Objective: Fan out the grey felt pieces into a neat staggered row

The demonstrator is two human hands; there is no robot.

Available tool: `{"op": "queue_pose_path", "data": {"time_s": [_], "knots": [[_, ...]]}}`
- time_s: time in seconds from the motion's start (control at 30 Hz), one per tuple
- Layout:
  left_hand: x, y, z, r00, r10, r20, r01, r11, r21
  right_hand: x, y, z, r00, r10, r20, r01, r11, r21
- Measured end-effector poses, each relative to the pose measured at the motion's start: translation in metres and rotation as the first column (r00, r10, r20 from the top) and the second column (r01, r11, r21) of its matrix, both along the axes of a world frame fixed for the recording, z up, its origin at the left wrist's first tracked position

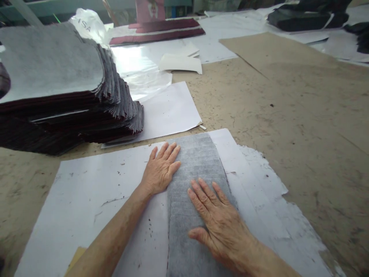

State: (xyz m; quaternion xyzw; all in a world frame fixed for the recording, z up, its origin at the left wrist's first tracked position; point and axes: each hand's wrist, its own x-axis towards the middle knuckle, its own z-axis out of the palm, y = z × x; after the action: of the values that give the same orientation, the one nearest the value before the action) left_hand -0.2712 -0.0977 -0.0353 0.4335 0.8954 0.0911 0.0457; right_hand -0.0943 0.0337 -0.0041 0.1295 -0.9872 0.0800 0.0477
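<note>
Hands flat on a worktable (288, 115), pressing one grey felt-like strip (196, 181) that lies lengthwise on a large white paper sheet (95, 192). Far to the left of the strip, one tall stack of cut fabric pieces (57, 96), grey on top and dark maroon along its edges, rests partly on a second, smaller white sheet (170, 111). Just left of the strip, the left hand (161, 169) lies palm down with fingers straight and together, forearm running back toward the lower left; its fingertips and thumb side rest against the strip's left edge, gripping nothing. On the strip itself, nearer the camera, the right hand (219, 223) is spread flat, fingers fanned toward the upper left and thumb out to the side, pinning the material without closing on it. Right of the strip, the paper's torn, ragged edge (271, 184) gives way to bare, stained tabletop. Well beyond the strip, at the far side of the table, lie clear plastic film (138, 65), two folded white paper pieces (181, 61) and two maroon bands (161, 30).
</note>
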Motion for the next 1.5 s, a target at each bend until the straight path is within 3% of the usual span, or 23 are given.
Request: {"op": "queue_pose_path", "data": {"time_s": [0.1, 0.17, 0.3, 0.37, 0.5, 0.57, 0.7, 0.77, 0.9, 0.97, 1.1, 1.2, 1.3, 1.4, 1.43, 1.5], "knots": [[0.000, 0.000, 0.000, 1.000, -0.002, 0.008, 0.002, 1.000, 0.016, -0.013, 0.005, 0.015, 0.990, -0.068, -0.120, 0.062, 0.997, -0.053], [0.000, 0.000, 0.001, 1.000, -0.002, 0.002, 0.002, 1.000, 0.024, -0.019, 0.006, 0.016, 0.970, -0.143, -0.194, 0.132, 0.989, -0.067], [0.000, 0.001, 0.001, 1.000, 0.003, -0.009, -0.003, 1.000, 0.007, -0.015, 0.004, -0.002, 0.999, 0.004, -0.055, -0.005, 1.000, -0.011], [0.000, 0.001, 0.001, 1.000, 0.003, -0.002, -0.003, 1.000, 0.000, -0.014, 0.004, -0.001, 0.999, 0.046, 0.010, -0.046, 0.999, -0.007], [0.000, 0.001, 0.001, 1.000, -0.001, 0.004, 0.001, 1.000, 0.004, -0.019, 0.002, 0.013, 0.992, -0.046, -0.115, 0.041, 0.998, -0.044], [0.001, 0.000, 0.001, 1.000, 0.000, 0.001, 0.000, 1.000, 0.011, -0.019, -0.001, 0.011, 0.982, -0.105, -0.160, 0.100, 0.994, -0.039], [0.001, 0.001, 0.002, 1.000, -0.004, 0.005, 0.004, 1.000, 0.023, -0.013, -0.005, -0.007, 1.000, 0.010, 0.015, -0.010, 1.000, -0.009], [0.001, 0.001, 0.002, 1.000, -0.008, 0.011, 0.008, 1.000, 0.021, -0.016, -0.001, -0.005, 0.998, 0.030, 0.059, -0.030, 0.999, -0.014], [0.000, 0.001, 0.002, 1.000, -0.011, 0.011, 0.011, 1.000, 0.007, -0.037, 0.009, 0.010, 0.990, -0.096, -0.106, 0.092, 0.995, -0.046], [0.000, 0.001, 0.002, 1.000, -0.010, 0.006, 0.010, 1.000, 0.005, -0.045, 0.011, 0.006, 0.982, -0.142, -0.127, 0.136, 0.989, -0.055], [0.002, 0.003, 0.001, 1.000, -0.013, 0.016, 0.013, 1.000, 0.024, -0.044, 0.009, -0.016, 0.996, -0.052, 0.071, 0.056, 0.997, -0.057], [0.000, 0.001, -0.002, 0.999, -0.020, 0.047, 0.015, 0.996, 0.090, -0.041, 0.008, -0.021, 0.991, -0.055, 0.123, 0.063, 0.996, -0.059], [-0.005, -0.007, -0.006, 0.994, 0.033, 0.106, -0.065, 0.949, 0.310, -0.040, 0.008, -0.018, 0.990, -0.063, 0.128, 0.072, 0.995, -0.066], [-0.003, -0.018, -0.007, 0.973, 0.181, 0.144, -0.231, 0.796, 0.560, -0.041, 0.007, -0.016, 0.991, -0.065, 0.119, 0.074, 0.995, -0.067], [0.000, -0.021, -0.006, 0.967, 0.212, 0.140, -0.253, 0.761, 0.598, -0.041, 0.006, -0.017, 0.992, -0.061, 0.113, 0.069, 0.995, -0.066], [0.010, -0.024, -0.003, 0.971, 0.213, 0.106, -0.234, 0.763, 0.603, -0.041, 0.006, -0.017, 0.994, -0.053, 0.100, 0.061, 0.996, -0.072]]}}
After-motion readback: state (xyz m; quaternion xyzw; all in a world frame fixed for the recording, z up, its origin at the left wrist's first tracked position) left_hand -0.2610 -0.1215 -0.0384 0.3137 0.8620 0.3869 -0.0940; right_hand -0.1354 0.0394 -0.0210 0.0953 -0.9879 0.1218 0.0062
